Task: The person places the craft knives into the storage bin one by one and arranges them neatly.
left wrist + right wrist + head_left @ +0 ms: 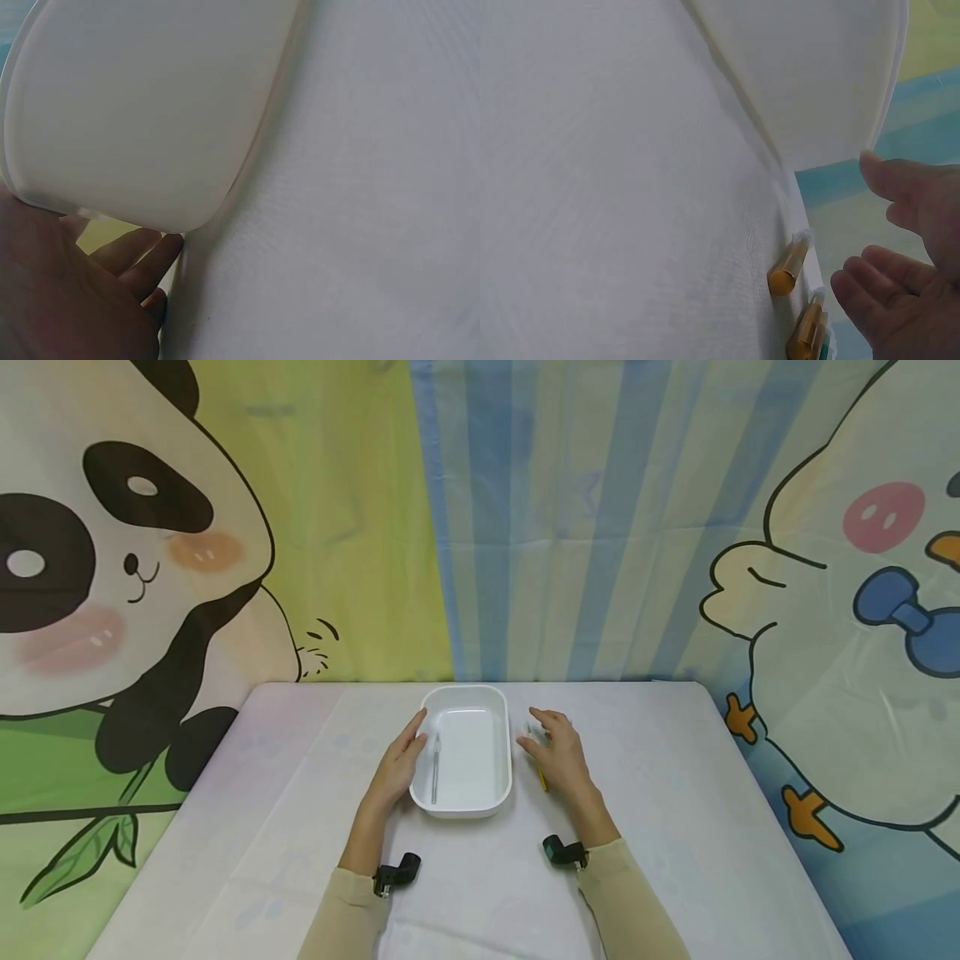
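Note:
A white rectangular tray [472,760] with rounded corners rests on the table. Inside it, along its left side, lies one slim, clear pen-like stick [435,768]. My left hand [396,768] is at the tray's left wall, its fingers extended along the outside; in the left wrist view the fingers [150,266] reach beside the tray's wall. To the tray's right, my right hand [558,756] hovers with thumb and fingers apart and nothing between them. Beneath it is a yellow-ended stick [542,779], partly hidden. The right wrist view shows several such pen-like sticks [789,270], one with a green end.
A white cloth covers the table [262,827], whose back edge meets a printed curtain [525,527] with a panda on the left and a white bird-like figure on the right. Small black cameras [397,872] sit on both wrists.

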`<action>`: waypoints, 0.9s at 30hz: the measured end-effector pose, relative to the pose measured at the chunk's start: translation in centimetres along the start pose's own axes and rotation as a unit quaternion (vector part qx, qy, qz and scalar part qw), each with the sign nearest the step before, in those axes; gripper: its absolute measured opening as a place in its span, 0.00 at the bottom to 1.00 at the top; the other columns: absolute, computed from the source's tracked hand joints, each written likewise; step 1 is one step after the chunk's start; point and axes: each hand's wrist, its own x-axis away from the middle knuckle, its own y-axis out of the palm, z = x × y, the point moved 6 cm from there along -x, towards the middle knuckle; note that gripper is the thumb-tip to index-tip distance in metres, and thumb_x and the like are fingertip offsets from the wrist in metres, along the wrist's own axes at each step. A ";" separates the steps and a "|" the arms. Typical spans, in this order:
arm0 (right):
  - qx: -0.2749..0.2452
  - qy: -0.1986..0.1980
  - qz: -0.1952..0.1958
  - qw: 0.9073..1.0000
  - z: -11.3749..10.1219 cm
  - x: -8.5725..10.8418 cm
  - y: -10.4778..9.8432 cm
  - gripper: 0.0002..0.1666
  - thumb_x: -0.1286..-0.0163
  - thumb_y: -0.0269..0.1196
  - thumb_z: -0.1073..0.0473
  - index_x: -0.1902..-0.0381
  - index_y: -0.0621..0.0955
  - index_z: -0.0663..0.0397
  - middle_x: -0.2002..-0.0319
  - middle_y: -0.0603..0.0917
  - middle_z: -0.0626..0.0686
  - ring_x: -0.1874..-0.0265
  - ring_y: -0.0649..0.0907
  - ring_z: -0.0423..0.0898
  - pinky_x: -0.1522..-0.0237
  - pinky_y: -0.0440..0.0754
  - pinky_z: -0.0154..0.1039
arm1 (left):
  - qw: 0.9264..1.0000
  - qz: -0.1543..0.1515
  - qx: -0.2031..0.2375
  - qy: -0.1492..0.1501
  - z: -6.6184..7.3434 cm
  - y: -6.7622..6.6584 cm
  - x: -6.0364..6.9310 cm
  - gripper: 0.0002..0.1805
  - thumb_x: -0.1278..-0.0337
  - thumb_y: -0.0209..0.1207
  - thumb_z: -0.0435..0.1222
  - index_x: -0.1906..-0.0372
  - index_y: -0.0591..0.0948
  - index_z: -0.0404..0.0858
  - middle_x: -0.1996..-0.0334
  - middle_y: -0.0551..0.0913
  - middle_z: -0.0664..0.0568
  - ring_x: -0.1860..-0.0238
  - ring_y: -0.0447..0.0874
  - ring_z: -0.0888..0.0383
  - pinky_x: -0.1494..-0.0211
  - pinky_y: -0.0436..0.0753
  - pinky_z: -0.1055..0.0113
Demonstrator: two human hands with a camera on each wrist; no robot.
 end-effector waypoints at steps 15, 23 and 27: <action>0.040 0.029 -0.028 0.998 0.5 0.2 -0.1 0.32 0.32 0.73 0.57 0.31 0.80 0.53 0.33 0.77 0.60 0.39 0.82 0.59 0.37 0.83 0.55 | 1.000 -0.011 0.002 -0.024 -0.2 0.0 -0.1 0.29 0.15 0.42 0.47 0.17 0.58 0.60 0.17 0.53 0.63 0.15 0.45 0.53 0.12 0.45 0.49; 0.072 0.028 -0.041 0.996 0.2 0.3 -0.1 0.32 0.34 0.75 0.58 0.33 0.81 0.52 0.34 0.79 0.61 0.44 0.83 0.56 0.41 0.84 0.56 | 1.000 0.002 0.002 -0.008 -0.3 -0.1 0.0 0.27 0.16 0.44 0.50 0.19 0.61 0.66 0.18 0.56 0.66 0.15 0.48 0.53 0.13 0.47 0.48; 0.079 0.023 -0.050 0.995 0.0 0.4 0.0 0.31 0.34 0.75 0.59 0.33 0.82 0.53 0.35 0.79 0.61 0.46 0.84 0.56 0.43 0.85 0.56 | 1.000 0.001 -0.006 -0.011 -0.4 -0.1 0.0 0.27 0.17 0.43 0.50 0.19 0.60 0.67 0.18 0.56 0.66 0.15 0.48 0.53 0.13 0.47 0.47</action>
